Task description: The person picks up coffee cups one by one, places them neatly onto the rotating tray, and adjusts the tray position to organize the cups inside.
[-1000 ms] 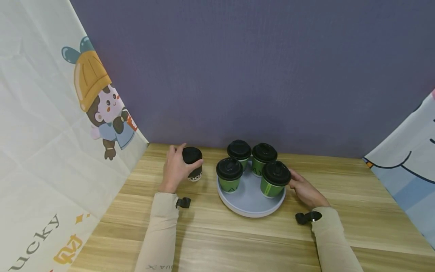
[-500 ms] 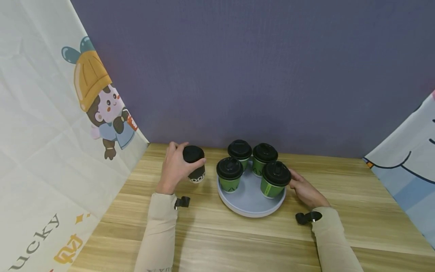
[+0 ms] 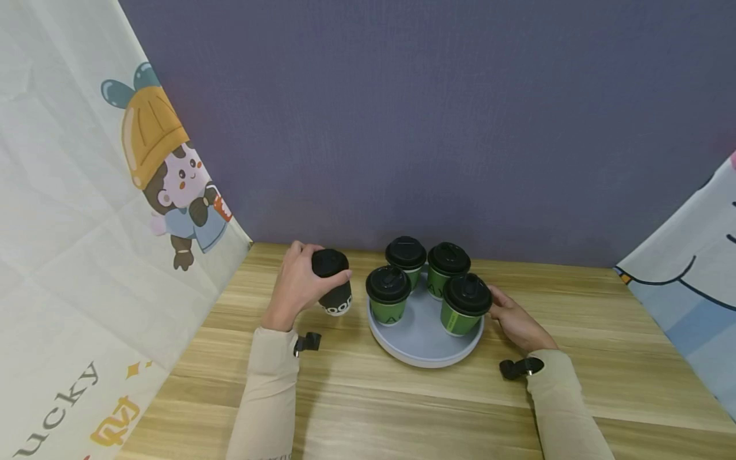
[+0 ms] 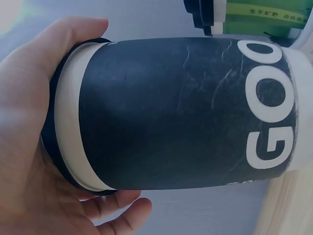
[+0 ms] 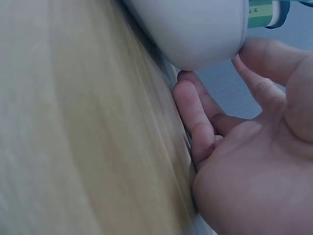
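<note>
My left hand (image 3: 299, 281) grips a black paper coffee cup (image 3: 336, 298) around its black lid, thumb on the near side. White letters run round the cup's lower part, and in the left wrist view the cup (image 4: 181, 115) fills the middle. It leans slightly, its base to the left of a round pale tray (image 3: 422, 348). On that tray stand several green paper cups with black lids, among them the front-left cup (image 3: 389, 312) and the front-right cup (image 3: 458, 319). My right hand (image 3: 520, 326) holds the tray's right edge, with thumb and fingers at its rim (image 5: 210, 34).
A wooden table (image 3: 402, 415) carries everything. Behind it rises a dark blue-grey panel (image 3: 402, 128). A white printed sheet (image 3: 69, 211) hangs on the left, another printed sheet (image 3: 701, 287) on the right. Two more green cups, a back-left one (image 3: 406, 255) and a back-right one (image 3: 448, 262), stand close together.
My left hand has moved a little to the right with the black cup, which tilts more and shows more of its lettering. The right hand, tray and green cups stay in place.
</note>
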The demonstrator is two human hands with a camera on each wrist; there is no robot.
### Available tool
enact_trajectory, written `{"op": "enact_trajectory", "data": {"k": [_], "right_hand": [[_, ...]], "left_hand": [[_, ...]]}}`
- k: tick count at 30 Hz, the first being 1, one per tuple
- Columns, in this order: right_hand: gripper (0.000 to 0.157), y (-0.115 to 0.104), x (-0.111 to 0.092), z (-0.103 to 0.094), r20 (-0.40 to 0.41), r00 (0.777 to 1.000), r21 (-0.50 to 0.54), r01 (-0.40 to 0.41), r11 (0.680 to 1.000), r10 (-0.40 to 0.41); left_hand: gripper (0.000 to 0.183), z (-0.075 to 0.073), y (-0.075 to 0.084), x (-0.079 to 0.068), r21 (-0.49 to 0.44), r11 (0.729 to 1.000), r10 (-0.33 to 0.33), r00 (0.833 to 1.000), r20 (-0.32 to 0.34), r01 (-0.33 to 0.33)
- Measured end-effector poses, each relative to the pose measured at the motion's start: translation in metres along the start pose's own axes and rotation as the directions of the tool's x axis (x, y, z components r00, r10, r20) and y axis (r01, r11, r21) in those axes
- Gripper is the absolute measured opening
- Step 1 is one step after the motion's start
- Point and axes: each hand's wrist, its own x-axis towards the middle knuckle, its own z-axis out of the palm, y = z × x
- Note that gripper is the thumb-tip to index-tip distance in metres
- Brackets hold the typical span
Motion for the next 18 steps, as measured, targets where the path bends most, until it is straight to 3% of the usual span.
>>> {"op": "enact_trajectory", "data": {"k": [9,18], "right_hand": [[0.023,0.002,-0.003,0.005,-0.009,1.000,0.051,0.001,0.999,0.000],[0.028,0.001,-0.010,0.013,-0.025,0.999,0.055,-0.021,0.998,0.022]], "left_hand": [[0.089,-0.008,0.004,-0.004,0.036,0.998,0.039,0.997,0.073,-0.042],[0.089,-0.015,0.008,-0.011,0.056,0.995,0.078,0.990,0.121,-0.085]]}}
